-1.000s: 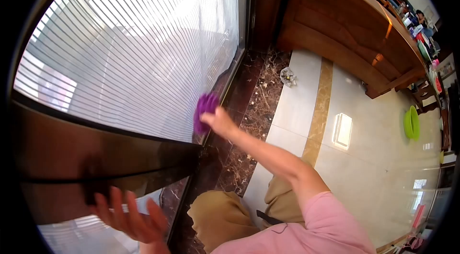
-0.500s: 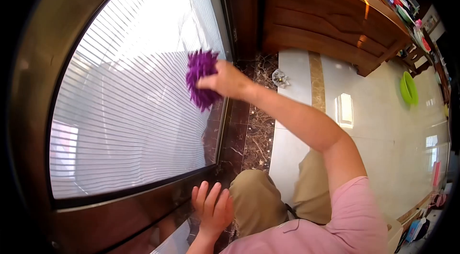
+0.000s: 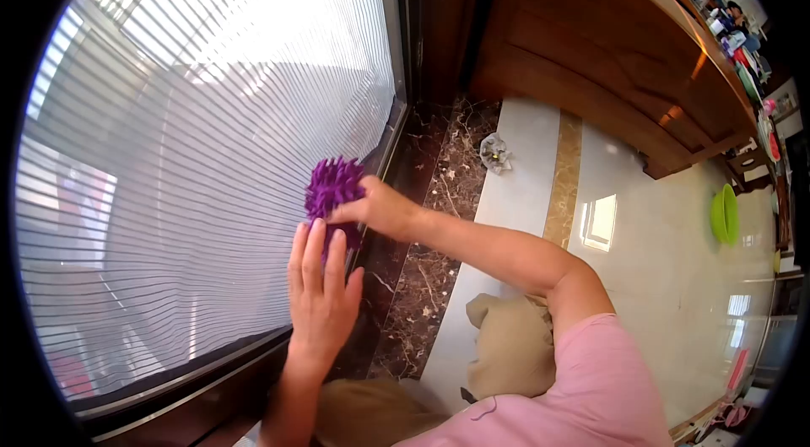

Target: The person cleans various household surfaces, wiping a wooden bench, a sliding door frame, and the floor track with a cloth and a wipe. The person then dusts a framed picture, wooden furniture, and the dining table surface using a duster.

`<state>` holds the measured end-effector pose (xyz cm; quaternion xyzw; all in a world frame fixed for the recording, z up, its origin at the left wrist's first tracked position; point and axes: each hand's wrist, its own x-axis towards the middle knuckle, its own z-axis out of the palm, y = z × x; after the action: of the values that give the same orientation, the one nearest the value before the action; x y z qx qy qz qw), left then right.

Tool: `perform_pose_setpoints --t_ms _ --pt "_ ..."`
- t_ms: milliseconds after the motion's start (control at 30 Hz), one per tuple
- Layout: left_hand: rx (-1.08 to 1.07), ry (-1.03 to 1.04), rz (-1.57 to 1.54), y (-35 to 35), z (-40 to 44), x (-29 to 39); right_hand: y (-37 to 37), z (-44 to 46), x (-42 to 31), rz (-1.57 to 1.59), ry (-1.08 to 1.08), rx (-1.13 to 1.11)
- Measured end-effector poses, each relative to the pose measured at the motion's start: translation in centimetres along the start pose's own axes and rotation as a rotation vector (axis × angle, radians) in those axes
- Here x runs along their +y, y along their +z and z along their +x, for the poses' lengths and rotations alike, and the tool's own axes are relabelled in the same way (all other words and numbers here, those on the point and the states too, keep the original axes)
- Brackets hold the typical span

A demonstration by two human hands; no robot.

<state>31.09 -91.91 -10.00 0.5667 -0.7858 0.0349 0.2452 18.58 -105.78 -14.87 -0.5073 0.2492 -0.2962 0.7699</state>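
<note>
My right hand [image 3: 381,208] grips a purple chenille cleaning sponge [image 3: 334,183], its noodle-like strands bunched under the fingers. The sponge lies against the door's glass panel [image 3: 194,169], close to the panel's lower right edge. Behind the glass runs a pale, striped covering. My left hand [image 3: 319,295] is raised just below the sponge, fingers stretched out and slightly apart. Its fingertips overlap the sponge's lower part in view; whether they touch it or the glass I cannot tell.
A dark marble threshold [image 3: 422,278] runs beside the door frame. On the pale floor [image 3: 624,304] lies a small crumpled plastic bag [image 3: 495,153]. A wooden cabinet [image 3: 607,59] stands ahead, and a green basin [image 3: 723,214] is at the right.
My right hand has brought the sponge lower on the glass. My left hand has risen from near the knee to just under the sponge. The view has shifted and tilted.
</note>
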Motion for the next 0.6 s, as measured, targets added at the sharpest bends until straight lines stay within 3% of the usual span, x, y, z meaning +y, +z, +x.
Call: perform_pose_setpoints --t_ms 167,233,367,433,600 --pt "0.066 0.047 0.158 4.9 1.5 -2.7 -1.8 -0.1 1.6 0.345 0.058 -0.187" --pt "0.093 0.021 0.207 6.2 3.5 -2.3 -4.1 0.3 0.9 0.252 -0.022 -0.239" --pt "0.105 0.105 0.284 10.4 8.7 -3.0 -8.9 0.5 1.5 -0.061 -0.132 -0.024" --pt "0.097 0.134 0.339 13.1 11.1 -3.5 -11.6 0.4 3.8 0.003 -0.145 0.091" --pt "-0.059 0.154 0.486 18.3 10.7 -4.5 -20.3 -4.8 9.3 -0.668 -0.131 0.387"
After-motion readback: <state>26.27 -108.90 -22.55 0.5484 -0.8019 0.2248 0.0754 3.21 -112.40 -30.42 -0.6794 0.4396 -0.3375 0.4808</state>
